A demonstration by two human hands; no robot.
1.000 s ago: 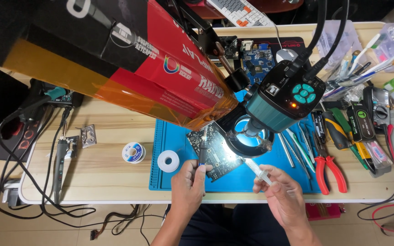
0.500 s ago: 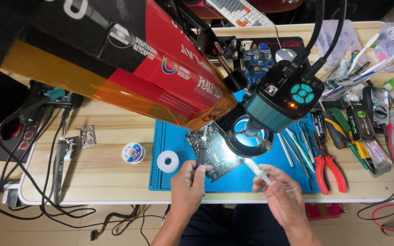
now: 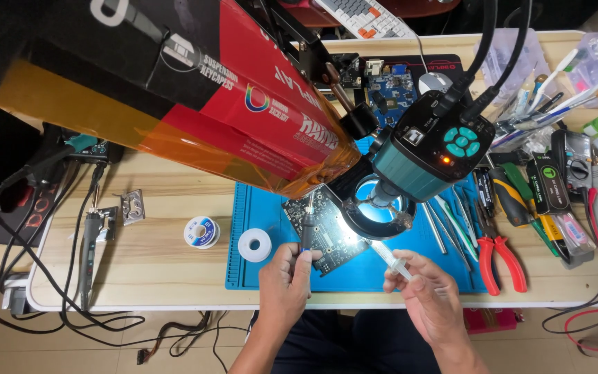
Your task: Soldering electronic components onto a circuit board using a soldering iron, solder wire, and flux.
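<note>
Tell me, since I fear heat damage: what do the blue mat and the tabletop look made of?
The blue mat looks like matte silicone or rubber: uniform colour, moulded ridges and compartments at its left edge. The tabletop looks like pale wood or wood-look laminate, with visible grain lines; which one I cannot tell.

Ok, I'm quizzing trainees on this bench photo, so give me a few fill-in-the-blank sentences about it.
1. The right hand holds a clear ____.
2. The circuit board lies on a ____ mat.
3. The left hand grips a dark pen-shaped tool over the ____.
4. The pliers have ____ handles.

Missing: syringe; blue; circuit board; red
</note>
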